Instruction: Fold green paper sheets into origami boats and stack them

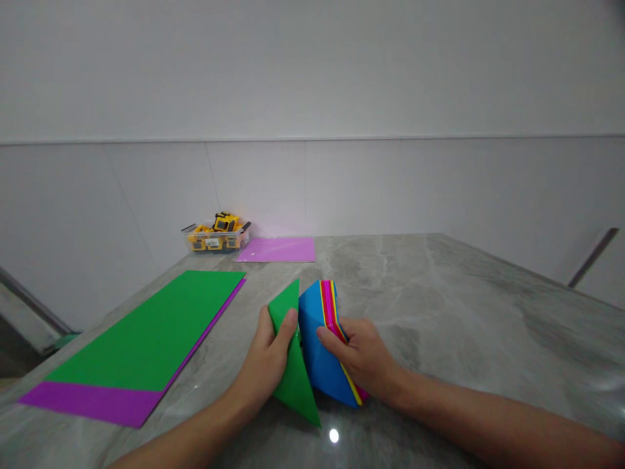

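Observation:
My left hand (276, 345) grips a green folded piece (295, 374), thumb on its near face and fingers behind. The piece is pointed at the top and at its lower corner; whether it is paper or thin plastic I cannot tell. In my right hand (364, 352) is a layered folded stack (317, 342), with a blue face and pink and yellow edges, the thumb pressed on the blue side. Both pieces are held close side by side above the grey table; whether they are joined low down is hard to see.
On the left lies a large green sheet (151, 332) over a purple sheet (97, 400). Toward the wall are a lilac sheet (280, 249) and a clear plastic box (195, 242) of yellow and black toy vehicle parts (227, 225). The grey marbled table (463, 326) reaches the wall.

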`<state>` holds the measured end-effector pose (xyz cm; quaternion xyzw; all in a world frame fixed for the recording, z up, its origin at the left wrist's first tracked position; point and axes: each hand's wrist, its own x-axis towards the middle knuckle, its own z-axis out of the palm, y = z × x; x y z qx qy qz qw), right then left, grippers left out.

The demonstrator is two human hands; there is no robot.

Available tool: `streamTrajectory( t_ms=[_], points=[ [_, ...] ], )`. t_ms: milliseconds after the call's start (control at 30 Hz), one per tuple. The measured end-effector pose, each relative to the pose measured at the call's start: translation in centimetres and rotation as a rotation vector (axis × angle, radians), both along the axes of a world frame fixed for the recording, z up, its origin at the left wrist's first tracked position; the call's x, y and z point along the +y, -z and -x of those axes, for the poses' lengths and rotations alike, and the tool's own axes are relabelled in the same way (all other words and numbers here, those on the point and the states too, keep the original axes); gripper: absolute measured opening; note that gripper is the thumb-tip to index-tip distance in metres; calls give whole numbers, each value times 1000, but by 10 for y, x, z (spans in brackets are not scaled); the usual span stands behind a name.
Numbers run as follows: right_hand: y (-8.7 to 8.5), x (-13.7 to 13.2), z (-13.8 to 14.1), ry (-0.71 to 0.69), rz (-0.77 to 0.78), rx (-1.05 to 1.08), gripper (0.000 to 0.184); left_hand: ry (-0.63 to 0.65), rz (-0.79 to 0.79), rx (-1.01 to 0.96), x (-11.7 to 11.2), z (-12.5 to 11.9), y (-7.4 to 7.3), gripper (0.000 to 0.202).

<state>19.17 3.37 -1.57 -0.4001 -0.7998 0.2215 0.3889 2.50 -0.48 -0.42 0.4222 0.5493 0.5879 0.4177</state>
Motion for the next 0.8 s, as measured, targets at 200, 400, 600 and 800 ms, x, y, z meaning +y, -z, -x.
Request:
streamTrajectory(
  t_ms=[200, 400, 600, 800],
  points=[
    [-1, -2, 1, -2, 22, 11, 46, 43, -23, 101, 0, -1, 3, 49],
    [-1, -4, 2, -13, 29, 11, 47, 15, -73, 119, 2, -2, 8, 48],
    [-8, -12, 3, -41, -9, -45, 48, -32, -54, 64, -3, -3, 0, 45],
    [-11, -18, 3, -147, -42, -27, 45, -79, -62, -36, -6, -6, 2, 43]
  ],
)
